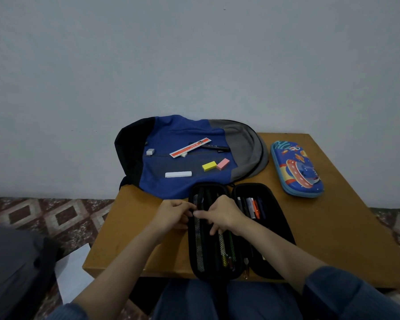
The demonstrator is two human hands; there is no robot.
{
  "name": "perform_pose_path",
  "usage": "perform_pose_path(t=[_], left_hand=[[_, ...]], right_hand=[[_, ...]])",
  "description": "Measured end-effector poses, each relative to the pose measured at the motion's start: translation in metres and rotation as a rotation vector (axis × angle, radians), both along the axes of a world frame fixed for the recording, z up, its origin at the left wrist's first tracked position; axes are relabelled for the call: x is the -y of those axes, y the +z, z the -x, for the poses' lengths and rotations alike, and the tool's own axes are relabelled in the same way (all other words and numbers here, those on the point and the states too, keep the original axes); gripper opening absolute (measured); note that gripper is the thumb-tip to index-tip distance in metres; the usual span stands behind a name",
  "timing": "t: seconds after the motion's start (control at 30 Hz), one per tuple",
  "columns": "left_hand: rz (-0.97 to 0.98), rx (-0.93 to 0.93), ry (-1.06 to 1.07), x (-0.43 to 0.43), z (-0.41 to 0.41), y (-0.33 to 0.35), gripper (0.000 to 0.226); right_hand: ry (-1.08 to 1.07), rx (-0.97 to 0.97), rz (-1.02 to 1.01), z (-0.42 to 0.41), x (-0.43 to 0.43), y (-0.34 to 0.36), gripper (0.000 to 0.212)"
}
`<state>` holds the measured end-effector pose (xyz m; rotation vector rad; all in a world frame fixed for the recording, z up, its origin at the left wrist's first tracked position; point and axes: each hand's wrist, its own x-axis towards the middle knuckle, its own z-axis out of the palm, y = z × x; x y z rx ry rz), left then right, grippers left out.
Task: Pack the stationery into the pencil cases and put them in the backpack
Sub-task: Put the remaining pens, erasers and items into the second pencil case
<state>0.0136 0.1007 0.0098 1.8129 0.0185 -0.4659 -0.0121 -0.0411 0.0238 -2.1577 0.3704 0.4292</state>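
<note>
At the near edge of the surface [333, 227], the open black pencil case [256, 259] is gripped, likely for steadying, by curled fingers of the left hand [174, 214], while its mesh pocket [199, 250] is worked by the right hand [224, 215], whose grasp cannot be told.

The backpack [185, 185] lies flat on the table [333, 227]. On the backpack rest a ruler [190, 147], a pen [217, 147] touching it, and 2 erasers [209, 166] side by side. The open pencil case [274, 218] lies just before the backpack, pens [252, 207] in it; the closed pencil case [296, 168] lies right of the backpack.
</note>
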Motion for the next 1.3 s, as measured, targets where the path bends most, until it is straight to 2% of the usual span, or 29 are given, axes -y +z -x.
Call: perform_pose_path(t=[0.13, 0.17, 0.27, 0.3, 0.47, 0.53, 0.63, 0.7, 0.77, 0.87, 0.97, 1.13, 1.3], left_hand=[[0.029, -0.033, 0.066, 0.002, -0.001, -0.002, 0.022], [0.032, -0.034, 0.072, 0.002, -0.001, -0.002, 0.022], [0.045, -0.035, 0.083, 0.001, -0.001, -0.003, 0.022], [0.052, -0.034, 0.089, 0.0, -0.002, -0.003, 0.022], [0.071, 0.042, 0.155, -0.001, -0.004, -0.003, 0.022], [-0.035, 0.17, 0.16, -0.005, -0.009, -0.005, 0.02], [-0.42, 0.49, 0.127, -0.016, -0.02, -0.013, 0.019], [-0.617, 0.664, 0.055, -0.024, -0.03, -0.018, 0.034], [-0.781, 0.682, -0.077, -0.029, -0.038, -0.026, 0.048], [-0.959, 0.587, -0.237, -0.033, -0.041, -0.043, 0.067], [-0.917, 0.613, -0.201, -0.033, -0.037, -0.058, 0.092], [-0.887, 0.634, -0.163, -0.033, -0.037, -0.057, 0.089], [-0.851, 0.625, -0.123, -0.035, -0.038, -0.053, 0.059]], right_hand=[[-0.03, -0.004, 0.087, 0.003, -0.005, -0.002, 0.019], [-0.039, 0.02, 0.104, 0.004, -0.007, -0.002, 0.024], [-0.017, 0.152, 0.148, 0.009, -0.01, -0.004, 0.061], [0.013, 0.189, 0.162, 0.01, -0.01, -0.004, 0.066], [0.175, 0.156, 0.304, 0.014, -0.012, 0.0, 0.038], [0.293, 0.146, 0.429, 0.013, -0.014, 0.007, 0.034], [0.538, 0.119, 0.679, 0.009, -0.018, 0.014, 0.028], [0.656, 0.113, 0.801, 0.008, -0.019, 0.012, 0.03], [0.688, 0.118, 0.835, 0.007, -0.018, 0.011, 0.029], [0.594, 0.154, 0.756, -0.005, -0.009, 0.013, 0.027], [0.471, 0.309, 0.663, -0.027, 0.005, 0.013, 0.028], [0.264, 0.493, 0.567, -0.076, 0.017, 0.018, 0.023], [0.062, 0.532, 0.621, -0.135, 0.006, 0.008, 0.024]])
